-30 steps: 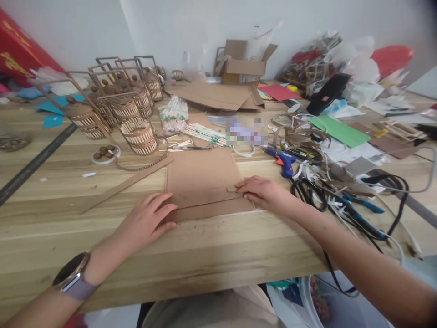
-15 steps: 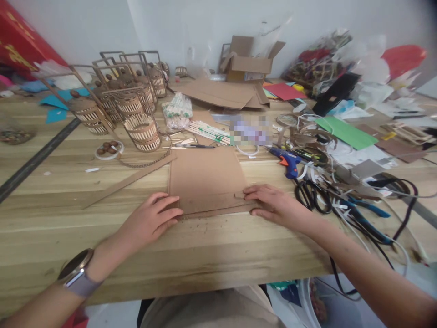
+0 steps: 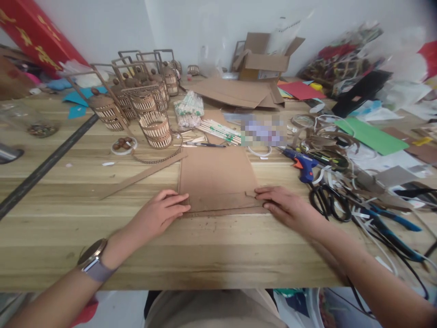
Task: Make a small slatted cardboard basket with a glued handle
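A flat cardboard sheet (image 3: pixel 218 171) lies on the wooden table in front of me. Across its near edge runs a narrow cardboard strip (image 3: pixel 220 201), roughly in line with that edge. My left hand (image 3: pixel 167 207) has its fingertips on the strip's left end, bent over it. At the other end, my right hand (image 3: pixel 282 205) pinches the strip between thumb and fingers, close to a small bent flap of cardboard. Whether the strip is attached to the sheet I cannot tell. Left of the sheet rests a loose, longer cardboard strip (image 3: pixel 143 176).
Several small lantern-like stick baskets (image 3: pixel 155 130) stand at the back left, near a dish of brown beads (image 3: pixel 123 145). To the right lie a blue glue gun (image 3: pixel 303 164), black scissors (image 3: pixel 329 202) and blue-handled pliers (image 3: pixel 392 232). A cardboard box (image 3: pixel 266 61) stands at the back.
My view has turned a little to the left, so everything appears further right. Both hands stay at the ends of the strip, with hardly any movement against the cardboard.
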`<action>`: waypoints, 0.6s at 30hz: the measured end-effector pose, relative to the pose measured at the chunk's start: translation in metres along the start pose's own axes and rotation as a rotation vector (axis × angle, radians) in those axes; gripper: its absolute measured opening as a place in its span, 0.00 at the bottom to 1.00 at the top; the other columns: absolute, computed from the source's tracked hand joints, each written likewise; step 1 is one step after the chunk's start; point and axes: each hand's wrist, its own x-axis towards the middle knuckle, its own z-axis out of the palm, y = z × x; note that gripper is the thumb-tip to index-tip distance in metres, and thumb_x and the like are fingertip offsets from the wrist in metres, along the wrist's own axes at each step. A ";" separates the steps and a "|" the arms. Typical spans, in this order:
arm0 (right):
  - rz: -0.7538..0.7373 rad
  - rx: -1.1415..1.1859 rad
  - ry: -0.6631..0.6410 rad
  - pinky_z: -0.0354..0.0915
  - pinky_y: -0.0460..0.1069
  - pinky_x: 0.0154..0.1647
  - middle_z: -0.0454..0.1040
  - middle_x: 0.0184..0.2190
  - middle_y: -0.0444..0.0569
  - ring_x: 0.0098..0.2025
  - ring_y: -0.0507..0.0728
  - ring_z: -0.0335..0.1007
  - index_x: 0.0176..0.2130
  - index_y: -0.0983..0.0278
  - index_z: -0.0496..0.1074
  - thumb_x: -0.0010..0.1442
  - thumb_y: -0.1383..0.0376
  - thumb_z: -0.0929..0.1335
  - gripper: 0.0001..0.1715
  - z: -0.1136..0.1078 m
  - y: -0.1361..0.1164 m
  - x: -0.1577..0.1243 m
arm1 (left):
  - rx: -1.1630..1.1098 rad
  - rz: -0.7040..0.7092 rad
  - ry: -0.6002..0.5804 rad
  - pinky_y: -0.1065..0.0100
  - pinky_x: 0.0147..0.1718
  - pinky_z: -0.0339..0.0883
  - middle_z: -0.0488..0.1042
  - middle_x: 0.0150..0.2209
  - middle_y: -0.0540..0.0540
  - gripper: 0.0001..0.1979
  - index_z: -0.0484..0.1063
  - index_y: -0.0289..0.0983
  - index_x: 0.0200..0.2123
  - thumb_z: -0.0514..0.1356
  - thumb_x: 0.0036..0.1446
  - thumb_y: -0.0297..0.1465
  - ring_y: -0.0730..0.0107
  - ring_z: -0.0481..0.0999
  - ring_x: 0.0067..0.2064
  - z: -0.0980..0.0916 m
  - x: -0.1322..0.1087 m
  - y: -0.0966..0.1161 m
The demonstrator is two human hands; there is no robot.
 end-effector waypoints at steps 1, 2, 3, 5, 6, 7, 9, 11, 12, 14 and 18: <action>0.004 0.008 -0.003 0.71 0.60 0.52 0.79 0.50 0.55 0.53 0.62 0.75 0.47 0.59 0.75 0.67 0.63 0.61 0.15 0.000 0.002 0.000 | 0.001 -0.003 -0.006 0.57 0.52 0.70 0.74 0.58 0.47 0.17 0.77 0.44 0.51 0.51 0.68 0.28 0.61 0.68 0.54 0.000 0.000 0.000; 0.010 0.015 -0.006 0.72 0.60 0.52 0.79 0.49 0.54 0.52 0.62 0.75 0.46 0.58 0.75 0.67 0.63 0.61 0.15 -0.001 0.004 0.001 | 0.003 -0.006 -0.012 0.57 0.52 0.70 0.74 0.58 0.47 0.18 0.77 0.45 0.52 0.51 0.68 0.28 0.61 0.68 0.53 -0.001 0.000 -0.001; 0.014 0.018 -0.008 0.72 0.59 0.51 0.79 0.48 0.53 0.51 0.61 0.75 0.46 0.58 0.76 0.67 0.63 0.61 0.15 -0.001 0.006 0.003 | 0.004 -0.008 -0.017 0.57 0.52 0.70 0.74 0.58 0.48 0.18 0.77 0.45 0.52 0.51 0.68 0.27 0.61 0.68 0.53 -0.001 0.001 -0.002; 0.016 -0.002 -0.011 0.73 0.58 0.50 0.80 0.46 0.52 0.49 0.61 0.76 0.45 0.58 0.76 0.67 0.64 0.60 0.16 -0.003 0.010 0.007 | 0.005 -0.003 -0.016 0.58 0.51 0.71 0.74 0.58 0.48 0.18 0.77 0.46 0.52 0.51 0.68 0.27 0.61 0.68 0.52 0.000 0.001 -0.003; 0.012 -0.033 -0.007 0.73 0.58 0.50 0.80 0.45 0.52 0.49 0.61 0.77 0.44 0.58 0.77 0.67 0.65 0.60 0.16 -0.004 0.012 0.010 | 0.004 0.001 -0.013 0.59 0.51 0.71 0.74 0.58 0.48 0.18 0.77 0.46 0.52 0.51 0.68 0.27 0.61 0.68 0.52 0.000 0.001 -0.003; 0.012 -0.083 0.005 0.72 0.59 0.50 0.80 0.45 0.52 0.49 0.61 0.77 0.44 0.58 0.77 0.67 0.65 0.60 0.17 -0.005 0.012 0.013 | 0.003 0.007 -0.008 0.59 0.50 0.71 0.74 0.58 0.48 0.18 0.77 0.46 0.52 0.51 0.68 0.27 0.61 0.68 0.51 0.000 0.001 -0.003; 0.026 -0.213 0.058 0.70 0.62 0.52 0.78 0.49 0.56 0.51 0.64 0.75 0.44 0.60 0.77 0.67 0.65 0.60 0.17 -0.009 0.009 0.019 | 0.006 0.015 0.002 0.59 0.50 0.71 0.74 0.58 0.47 0.18 0.77 0.45 0.52 0.51 0.68 0.27 0.61 0.68 0.51 0.000 0.000 -0.003; 0.041 -0.299 0.089 0.68 0.65 0.53 0.75 0.54 0.58 0.54 0.66 0.73 0.47 0.61 0.77 0.67 0.63 0.61 0.17 -0.012 0.004 0.022 | 0.009 0.018 0.003 0.59 0.50 0.71 0.74 0.58 0.48 0.19 0.77 0.45 0.52 0.50 0.68 0.27 0.61 0.68 0.51 0.000 0.000 -0.003; 0.040 -0.304 0.076 0.68 0.65 0.54 0.75 0.55 0.58 0.55 0.66 0.72 0.49 0.60 0.76 0.67 0.63 0.61 0.18 -0.013 0.002 0.022 | 0.008 0.017 0.003 0.60 0.50 0.71 0.74 0.58 0.48 0.19 0.77 0.45 0.52 0.50 0.68 0.27 0.61 0.68 0.51 0.000 0.000 -0.003; 0.018 -0.259 0.000 0.68 0.63 0.54 0.75 0.55 0.56 0.55 0.65 0.72 0.52 0.59 0.75 0.67 0.61 0.62 0.18 -0.013 -0.003 0.018 | 0.002 0.014 0.000 0.60 0.50 0.71 0.74 0.58 0.48 0.19 0.76 0.46 0.53 0.49 0.68 0.28 0.61 0.68 0.51 0.000 0.000 -0.003; 0.019 -0.200 -0.081 0.67 0.64 0.55 0.76 0.54 0.54 0.57 0.65 0.70 0.54 0.58 0.74 0.65 0.61 0.65 0.19 -0.007 -0.002 0.004 | -0.002 0.013 -0.004 0.59 0.50 0.71 0.74 0.58 0.48 0.19 0.77 0.46 0.52 0.49 0.69 0.28 0.62 0.68 0.52 -0.001 0.001 -0.004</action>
